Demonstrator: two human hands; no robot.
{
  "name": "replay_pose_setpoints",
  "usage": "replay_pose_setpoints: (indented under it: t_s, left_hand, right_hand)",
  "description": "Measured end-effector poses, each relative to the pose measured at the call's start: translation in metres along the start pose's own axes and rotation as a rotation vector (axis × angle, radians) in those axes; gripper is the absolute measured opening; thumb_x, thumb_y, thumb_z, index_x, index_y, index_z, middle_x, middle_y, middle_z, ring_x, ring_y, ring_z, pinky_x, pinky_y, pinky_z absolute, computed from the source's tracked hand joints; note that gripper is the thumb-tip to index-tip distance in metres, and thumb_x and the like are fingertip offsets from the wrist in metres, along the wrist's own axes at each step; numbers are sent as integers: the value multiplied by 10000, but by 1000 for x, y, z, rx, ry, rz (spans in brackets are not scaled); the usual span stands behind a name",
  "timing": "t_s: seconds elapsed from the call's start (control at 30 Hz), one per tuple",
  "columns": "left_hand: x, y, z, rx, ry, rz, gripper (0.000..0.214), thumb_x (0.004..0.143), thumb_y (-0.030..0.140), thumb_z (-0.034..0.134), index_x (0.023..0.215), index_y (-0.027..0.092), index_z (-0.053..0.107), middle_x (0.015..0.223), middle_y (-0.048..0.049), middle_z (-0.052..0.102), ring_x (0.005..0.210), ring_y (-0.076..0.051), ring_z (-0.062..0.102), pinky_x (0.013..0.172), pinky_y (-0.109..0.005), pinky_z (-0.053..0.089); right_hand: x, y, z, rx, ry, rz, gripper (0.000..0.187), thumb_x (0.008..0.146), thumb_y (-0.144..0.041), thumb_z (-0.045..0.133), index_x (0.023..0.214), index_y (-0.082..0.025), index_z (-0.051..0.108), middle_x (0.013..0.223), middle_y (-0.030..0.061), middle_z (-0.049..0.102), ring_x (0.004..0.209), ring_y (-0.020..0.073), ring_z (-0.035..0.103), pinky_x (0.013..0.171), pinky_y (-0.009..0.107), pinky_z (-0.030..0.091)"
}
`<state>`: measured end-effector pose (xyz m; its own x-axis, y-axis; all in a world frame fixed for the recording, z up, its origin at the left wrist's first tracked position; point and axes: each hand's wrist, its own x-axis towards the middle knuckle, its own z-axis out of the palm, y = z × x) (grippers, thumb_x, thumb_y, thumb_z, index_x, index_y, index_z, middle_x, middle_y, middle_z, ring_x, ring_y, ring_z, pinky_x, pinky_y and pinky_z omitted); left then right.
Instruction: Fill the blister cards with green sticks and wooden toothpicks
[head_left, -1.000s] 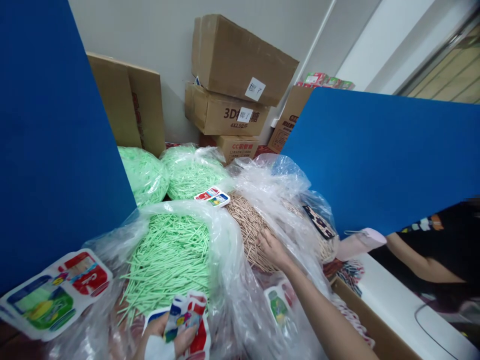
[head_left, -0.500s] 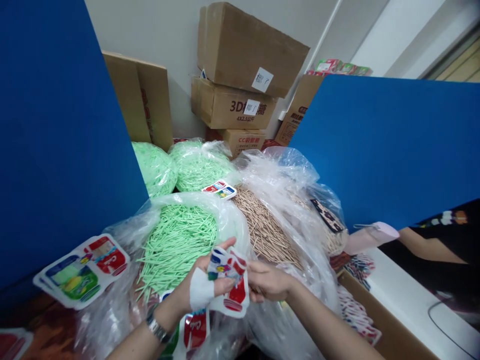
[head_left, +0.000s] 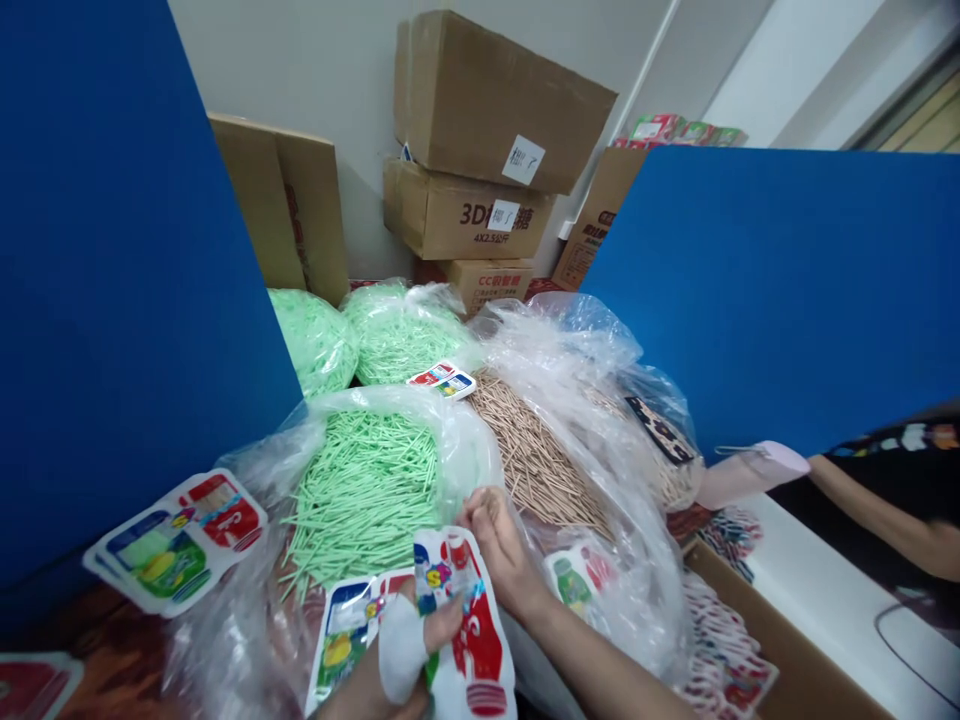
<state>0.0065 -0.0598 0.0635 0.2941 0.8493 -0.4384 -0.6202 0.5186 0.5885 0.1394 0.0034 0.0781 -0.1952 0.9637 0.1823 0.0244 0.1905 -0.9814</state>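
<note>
Your printed pouch (head_left: 480, 655) is upright and slightly tilted, in front of the open bag of green sticks (head_left: 367, 490). Your left hand (head_left: 411, 640), with a white wrap on it, has its thumb clamped on the pouch face. Your right hand (head_left: 502, 545) is just beside the pouch's top edge, fingers curled in and bunched together (whether they grip anything, you cannot tell from this view). On progress: one pouch is in hand; whether it is filled or sealed cannot be confirmed. Unhandled stock is considerable: a flat pouch (head_left: 341, 640) behind your left hand, a pouch stack (head_left: 180, 545) to the left, and loose green sticks in bulk. Farther out, brown sticks (head_left: 540, 455) lie in clear plastic to the right, a carton (head_left: 806, 665) holds striped packets (head_left: 724, 645), and a co-worker's arm (head_left: 874, 510) shows beyond.
</note>
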Motion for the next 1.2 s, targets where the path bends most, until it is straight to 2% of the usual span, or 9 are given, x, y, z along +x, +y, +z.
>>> replay_pose_setpoints:
  t_s: [0.13,0.3,0.37,0.47,0.6,0.73,0.93,1.07,1.2]
  left_hand:
    - [-7,16,0,-2,-43,36,548,562,330,869,1051,158,692,932,-94,767,899,-307,706,828,-388,547]
    - [1,14,-21,44,84,122,538,566,373,862,1032,167,688,898,-82,773,869,-287,710,826,-391,544]
    - [6,5,-27,74,101,161,575,521,423,874,1001,160,699,857,-87,774,819,-288,716,806,-389,549]
    - [8,0,-28,122,79,207,582,514,480,860,965,143,712,836,-100,767,764,-281,712,769,-381,551]
    - [2,13,-25,370,68,258,413,612,438,818,873,134,720,759,-63,743,710,-230,674,686,-304,527]
    - [-3,27,-31,710,116,430,215,740,346,724,811,145,691,702,-16,692,655,-181,600,624,-247,475]
    - [-2,28,-40,1031,215,648,219,775,320,677,659,171,566,635,12,547,605,-159,486,588,-241,404]
    - [-5,30,-40,1012,221,665,220,794,311,651,664,180,531,638,20,510,604,-154,459,579,-239,387]
    - [-8,32,-39,972,229,668,225,795,294,654,654,185,517,630,26,505,603,-149,451,569,-233,373]
  right_hand:
    - [-1,-5,3,-79,-144,-15,229,988,-409,326,932,-231,459,762,-13,506,688,135,502,661,266,448]
    - [3,-3,1,-134,-323,26,232,982,-401,351,940,-226,497,777,-7,520,720,142,511,689,275,442]
    - [3,1,5,-100,-296,39,232,977,-410,365,941,-230,506,771,-8,517,721,147,511,697,282,444]
    - [5,5,13,43,-162,54,234,961,-437,398,893,-238,501,733,-15,502,703,151,513,721,296,460]
    - [14,-4,21,358,6,98,236,927,-479,460,890,-247,481,693,-47,438,606,118,489,737,316,490]
    - [20,-29,26,536,53,140,258,897,-500,503,921,-244,477,670,-61,402,566,105,481,728,349,507]
    - [16,-46,43,366,90,-157,202,970,-423,369,895,-256,455,673,-39,481,733,161,574,972,467,389]
    - [13,-42,51,176,106,-298,196,981,-371,352,869,-254,462,684,-27,509,824,180,573,1025,479,313]
    - [11,-37,55,39,80,-341,176,988,-348,332,886,-263,447,662,-25,532,883,193,554,1017,476,302]
